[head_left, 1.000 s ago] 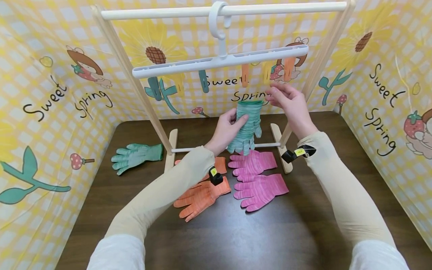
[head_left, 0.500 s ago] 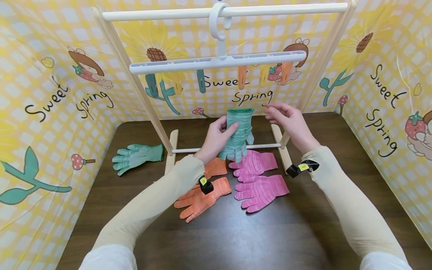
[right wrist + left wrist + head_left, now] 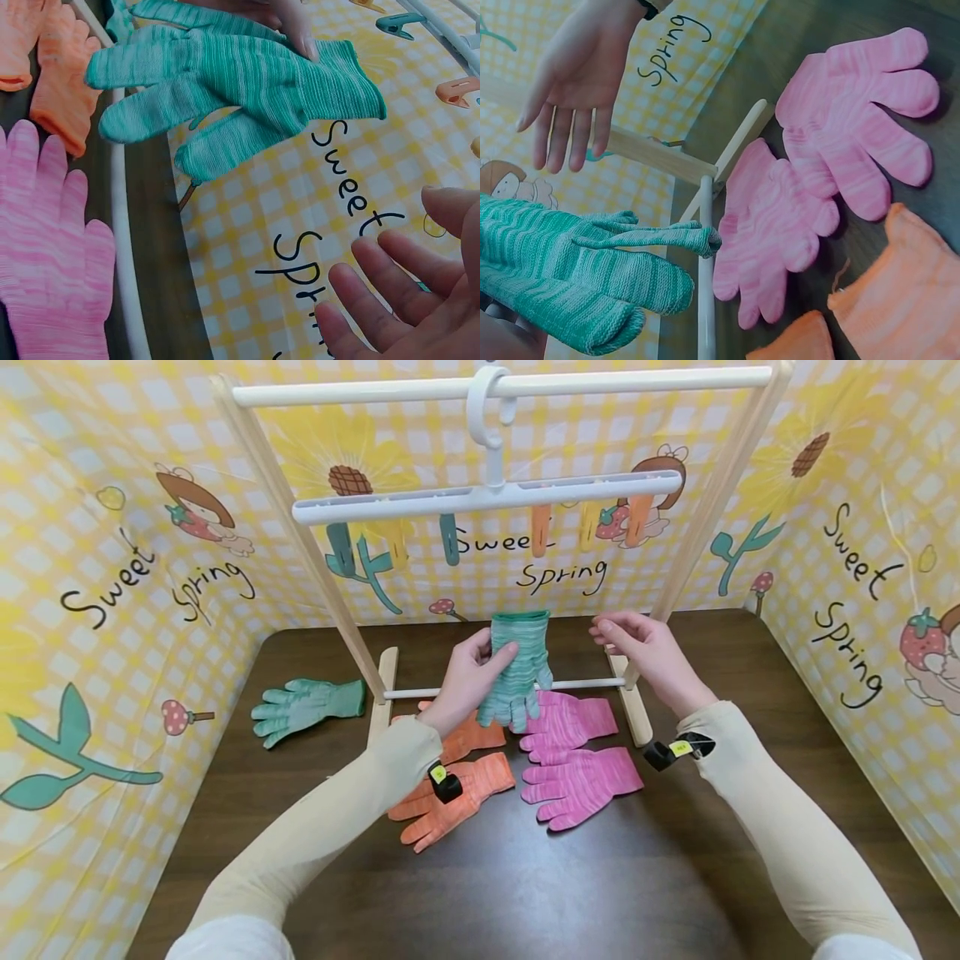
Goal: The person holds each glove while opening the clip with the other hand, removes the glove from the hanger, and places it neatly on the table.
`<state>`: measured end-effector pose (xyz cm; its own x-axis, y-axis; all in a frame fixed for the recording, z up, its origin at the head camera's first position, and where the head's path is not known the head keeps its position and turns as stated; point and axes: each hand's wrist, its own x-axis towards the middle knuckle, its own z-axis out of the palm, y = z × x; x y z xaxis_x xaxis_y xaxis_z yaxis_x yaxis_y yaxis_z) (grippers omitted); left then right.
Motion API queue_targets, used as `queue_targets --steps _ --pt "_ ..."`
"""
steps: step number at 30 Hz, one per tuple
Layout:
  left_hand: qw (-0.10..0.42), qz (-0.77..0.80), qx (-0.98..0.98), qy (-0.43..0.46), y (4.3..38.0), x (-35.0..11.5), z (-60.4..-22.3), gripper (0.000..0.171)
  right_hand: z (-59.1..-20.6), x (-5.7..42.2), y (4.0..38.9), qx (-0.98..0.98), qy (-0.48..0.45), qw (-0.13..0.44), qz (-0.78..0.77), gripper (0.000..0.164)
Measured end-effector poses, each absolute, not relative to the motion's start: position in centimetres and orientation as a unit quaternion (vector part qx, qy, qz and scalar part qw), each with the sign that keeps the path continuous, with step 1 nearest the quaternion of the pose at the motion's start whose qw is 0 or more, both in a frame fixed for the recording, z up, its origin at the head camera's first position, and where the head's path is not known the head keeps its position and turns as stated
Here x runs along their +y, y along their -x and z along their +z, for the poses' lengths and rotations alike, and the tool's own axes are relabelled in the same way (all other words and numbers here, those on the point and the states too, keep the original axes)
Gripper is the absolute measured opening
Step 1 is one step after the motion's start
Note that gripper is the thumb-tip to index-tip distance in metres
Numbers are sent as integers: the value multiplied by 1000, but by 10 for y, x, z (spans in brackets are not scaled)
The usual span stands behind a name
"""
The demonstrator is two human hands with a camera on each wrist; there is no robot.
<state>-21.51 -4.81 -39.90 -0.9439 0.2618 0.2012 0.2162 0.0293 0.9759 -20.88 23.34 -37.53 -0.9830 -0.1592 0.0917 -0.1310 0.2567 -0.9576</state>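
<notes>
My left hand grips a green striped glove by its side, thumb across the front. The glove hangs cuff up, fingers down, below the white hanger and apart from it. In the right wrist view, the held glove lies sideways with several fingers spread. My right hand is to the right of the glove, holding nothing. Its fingers look relaxed and slightly bent in the right wrist view. A second green glove lies flat on the table at the left.
The hanger hangs from a wooden rack and carries several teal, yellow and orange clips, such as an orange clip. Two pink gloves and two orange gloves lie on the dark table. A patterned cloth surrounds it.
My left hand has brought the green glove down and to the left, away from the clips. My right hand has dropped lower too. The hanger's tilt has lessened.
</notes>
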Motion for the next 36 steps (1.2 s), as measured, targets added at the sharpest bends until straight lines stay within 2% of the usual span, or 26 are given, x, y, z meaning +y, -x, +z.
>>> queue_targets --steps 14,36 --pt "14 674 727 -132 204 -80 -408 29 -380 232 195 812 99 53 -573 44" --pt "24 680 726 -98 200 -116 -421 37 -397 231 190 812 91 79 -572 45"
